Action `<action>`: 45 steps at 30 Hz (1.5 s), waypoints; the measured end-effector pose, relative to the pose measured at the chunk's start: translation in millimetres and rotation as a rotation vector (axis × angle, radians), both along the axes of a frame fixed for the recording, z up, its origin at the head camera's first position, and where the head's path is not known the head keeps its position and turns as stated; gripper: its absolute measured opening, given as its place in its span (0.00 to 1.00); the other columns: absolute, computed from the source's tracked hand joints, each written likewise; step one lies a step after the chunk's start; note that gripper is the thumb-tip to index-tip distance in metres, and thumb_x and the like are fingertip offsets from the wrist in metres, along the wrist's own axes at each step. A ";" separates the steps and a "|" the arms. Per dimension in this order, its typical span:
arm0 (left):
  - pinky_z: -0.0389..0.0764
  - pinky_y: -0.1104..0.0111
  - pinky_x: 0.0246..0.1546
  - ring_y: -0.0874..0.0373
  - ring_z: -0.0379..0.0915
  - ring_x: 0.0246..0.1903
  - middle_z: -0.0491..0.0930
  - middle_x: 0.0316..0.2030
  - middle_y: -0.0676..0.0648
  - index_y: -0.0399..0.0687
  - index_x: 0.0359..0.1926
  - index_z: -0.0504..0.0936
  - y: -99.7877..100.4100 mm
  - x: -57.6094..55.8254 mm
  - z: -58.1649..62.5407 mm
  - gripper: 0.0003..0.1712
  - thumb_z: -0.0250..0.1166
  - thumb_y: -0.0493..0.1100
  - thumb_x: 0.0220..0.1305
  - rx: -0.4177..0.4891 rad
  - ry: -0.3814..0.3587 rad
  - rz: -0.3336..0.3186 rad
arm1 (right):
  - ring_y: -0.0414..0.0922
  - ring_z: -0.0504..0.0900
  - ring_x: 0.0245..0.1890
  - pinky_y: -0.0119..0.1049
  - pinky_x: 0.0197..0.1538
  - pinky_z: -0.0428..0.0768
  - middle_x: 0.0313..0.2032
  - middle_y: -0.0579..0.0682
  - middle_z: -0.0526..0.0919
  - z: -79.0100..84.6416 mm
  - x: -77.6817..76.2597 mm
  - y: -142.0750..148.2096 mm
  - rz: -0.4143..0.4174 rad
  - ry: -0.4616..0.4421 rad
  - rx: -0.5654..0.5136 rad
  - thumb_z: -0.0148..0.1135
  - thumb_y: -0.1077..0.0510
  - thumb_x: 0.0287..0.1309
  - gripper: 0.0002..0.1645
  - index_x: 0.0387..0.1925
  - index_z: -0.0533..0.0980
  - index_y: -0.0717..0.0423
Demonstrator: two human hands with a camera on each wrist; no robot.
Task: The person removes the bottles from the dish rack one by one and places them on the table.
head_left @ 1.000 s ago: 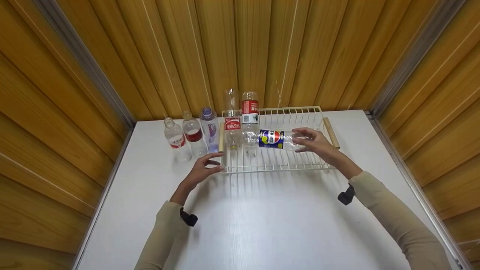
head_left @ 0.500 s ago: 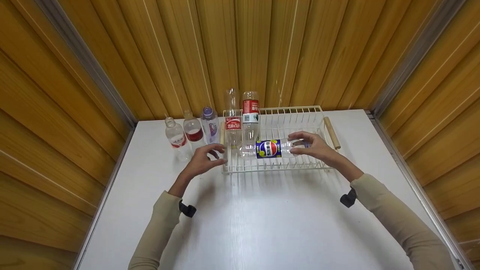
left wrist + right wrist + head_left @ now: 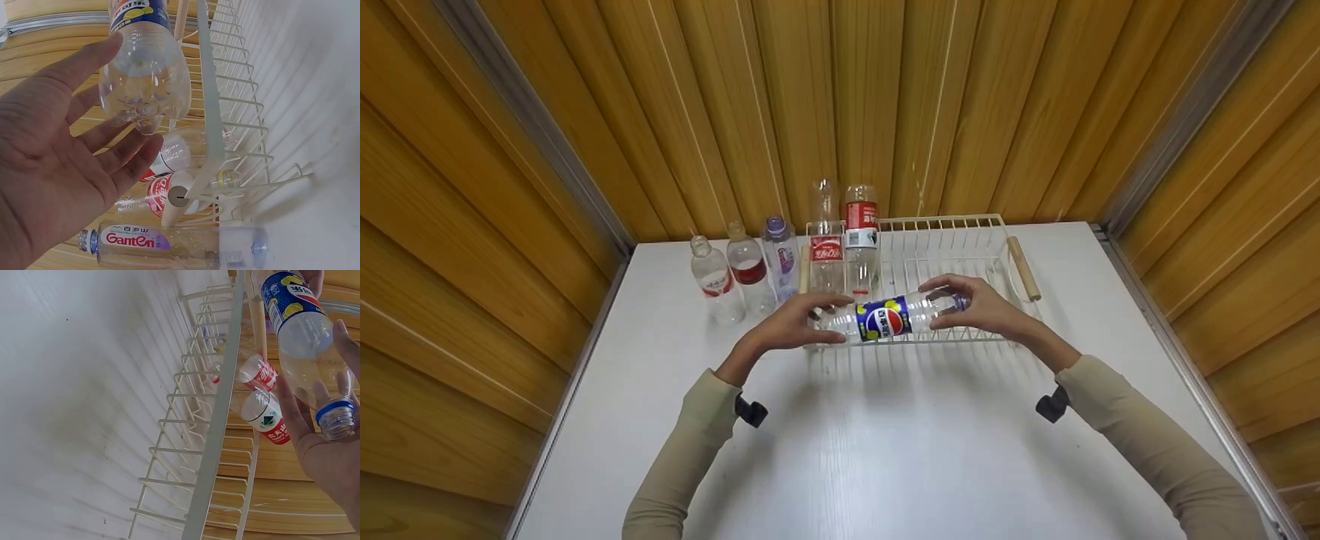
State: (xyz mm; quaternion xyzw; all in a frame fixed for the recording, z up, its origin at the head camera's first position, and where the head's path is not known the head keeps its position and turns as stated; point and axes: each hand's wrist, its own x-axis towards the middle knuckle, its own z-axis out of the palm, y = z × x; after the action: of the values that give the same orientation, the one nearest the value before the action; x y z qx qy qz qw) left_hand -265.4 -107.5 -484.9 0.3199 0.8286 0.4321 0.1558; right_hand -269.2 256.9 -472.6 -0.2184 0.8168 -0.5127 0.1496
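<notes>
A clear plastic soda bottle (image 3: 884,319) with a blue Pepsi label lies sideways in the air over the front of a white wire rack (image 3: 945,222). My right hand (image 3: 988,309) grips its neck end, where an uncapped mouth with a blue ring (image 3: 336,417) shows in the right wrist view. Around the base end is my left hand (image 3: 789,324), thumb on the near side and fingers on the far side. In the left wrist view that thumb reaches the bottle (image 3: 147,73) just below the label. Two bottles, one Coca-Cola (image 3: 826,249) and one red-and-white labelled (image 3: 862,225), stand neck-down in the rack's left part.
Left of the rack, three bottles stand upright on the white table: one with a red-and-white label (image 3: 715,282), one with a dark red label (image 3: 748,272) and a purplish Ganten bottle (image 3: 784,261). A wooden handle (image 3: 1023,268) marks the rack's right end. Wood-pattern walls enclose the table.
The Pepsi bottle has come toward me from above the rack's middle and tilted slightly. My left hand has moved right from the rack's left end to the bottle's base.
</notes>
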 end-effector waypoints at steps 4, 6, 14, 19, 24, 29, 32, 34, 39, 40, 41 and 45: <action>0.78 0.50 0.63 0.44 0.75 0.61 0.79 0.64 0.44 0.55 0.70 0.75 0.4 1.3 1.3 0.37 0.76 0.50 0.60 -0.052 -0.025 -0.058 | 0.56 0.79 0.60 0.34 0.53 0.85 0.62 0.56 0.79 2.7 3.4 -2.2 0.010 0.002 0.008 0.82 0.56 0.48 0.38 0.62 0.77 0.50; 0.79 0.51 0.62 0.44 0.77 0.59 0.80 0.62 0.43 0.57 0.70 0.75 0.0 2.0 1.6 0.38 0.76 0.51 0.60 -0.075 -0.040 -0.079 | 0.56 0.79 0.59 0.35 0.53 0.85 0.62 0.55 0.79 4.3 4.8 -2.7 0.019 -0.002 0.011 0.81 0.56 0.49 0.38 0.63 0.77 0.49; 0.82 0.53 0.59 0.42 0.79 0.57 0.82 0.60 0.40 0.57 0.71 0.75 -2.3 2.8 2.3 0.37 0.75 0.52 0.61 -0.055 -0.077 -0.095 | 0.58 0.78 0.62 0.33 0.54 0.85 0.63 0.57 0.79 6.4 4.0 -2.3 0.030 0.012 -0.002 0.80 0.57 0.51 0.38 0.64 0.76 0.50; 0.84 0.55 0.56 0.44 0.81 0.56 0.83 0.59 0.41 0.57 0.70 0.76 -9.1 6.0 3.8 0.35 0.74 0.52 0.62 -0.017 -0.112 -0.089 | 0.54 0.78 0.63 0.31 0.58 0.82 0.65 0.61 0.77 9.6 -0.1 5.7 0.028 0.027 -0.029 0.78 0.58 0.53 0.42 0.68 0.72 0.53; 0.83 0.56 0.57 0.50 0.82 0.54 0.84 0.58 0.45 0.58 0.70 0.75 -28.3 16.1 2.2 0.35 0.74 0.51 0.63 0.014 -0.126 -0.060 | 0.52 0.78 0.63 0.30 0.58 0.81 0.64 0.63 0.76 18.8 -0.8 32.5 -0.006 0.039 -0.034 0.76 0.61 0.55 0.41 0.70 0.69 0.57; 0.82 0.50 0.59 0.45 0.82 0.56 0.82 0.60 0.43 0.56 0.70 0.75 -53.8 22.1 -3.1 0.36 0.74 0.51 0.62 0.077 -0.133 0.016 | 0.53 0.77 0.63 0.26 0.57 0.80 0.63 0.56 0.77 22.9 -5.6 66.0 -0.070 0.047 0.035 0.74 0.58 0.59 0.39 0.70 0.69 0.56; 0.82 0.49 0.59 0.43 0.82 0.57 0.81 0.61 0.42 0.55 0.70 0.75 -63.0 22.1 -8.1 0.36 0.74 0.50 0.62 0.124 -0.138 0.070 | 0.43 0.79 0.60 0.24 0.57 0.79 0.61 0.51 0.78 22.9 -5.5 84.9 -0.112 0.045 0.046 0.70 0.57 0.63 0.36 0.70 0.69 0.58; 0.82 0.51 0.59 0.43 0.81 0.57 0.81 0.62 0.41 0.54 0.71 0.75 -66.7 22.1 -12.2 0.36 0.74 0.49 0.63 0.159 -0.144 0.096 | 0.37 0.80 0.57 0.25 0.55 0.81 0.59 0.46 0.79 22.4 -4.0 94.8 -0.144 0.029 0.025 0.68 0.57 0.65 0.34 0.69 0.69 0.60; 0.84 0.56 0.57 0.40 0.80 0.60 0.78 0.64 0.37 0.51 0.72 0.72 -82.7 29.4 -22.5 0.36 0.72 0.47 0.65 0.260 -0.192 0.208 | 0.33 0.83 0.53 0.28 0.53 0.84 0.56 0.42 0.79 19.6 -4.1 104.9 -0.181 -0.019 -0.015 0.67 0.57 0.67 0.34 0.70 0.68 0.63; 0.84 0.56 0.57 0.39 0.79 0.60 0.77 0.64 0.36 0.51 0.73 0.71 -87.0 31.9 -24.6 0.36 0.71 0.47 0.66 0.279 -0.209 0.245 | 0.33 0.83 0.53 0.29 0.53 0.84 0.56 0.42 0.79 18.8 -5.2 105.3 -0.184 -0.025 -0.013 0.67 0.56 0.67 0.34 0.70 0.68 0.62; 0.84 0.55 0.57 0.38 0.79 0.60 0.77 0.65 0.35 0.51 0.73 0.70 -91.3 34.5 -26.8 0.36 0.71 0.46 0.66 0.300 -0.229 0.282 | 0.34 0.83 0.53 0.30 0.53 0.85 0.56 0.42 0.79 18.0 -6.4 106.0 -0.186 -0.029 -0.008 0.67 0.55 0.67 0.35 0.70 0.68 0.62; 0.82 0.54 0.60 0.39 0.78 0.62 0.75 0.66 0.34 0.51 0.75 0.66 -103.0 40.0 -36.3 0.38 0.69 0.45 0.68 0.367 -0.290 0.400 | 0.36 0.84 0.52 0.34 0.54 0.85 0.58 0.47 0.79 16.3 -9.1 116.9 -0.220 -0.025 0.026 0.66 0.53 0.68 0.35 0.71 0.67 0.62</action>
State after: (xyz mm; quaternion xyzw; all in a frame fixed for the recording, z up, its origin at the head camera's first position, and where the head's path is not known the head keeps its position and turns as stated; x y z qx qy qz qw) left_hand -225.4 -210.5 -521.2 0.1084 0.7523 0.6379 0.1238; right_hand -278.3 373.8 -456.2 -0.1188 0.8403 -0.5183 0.1053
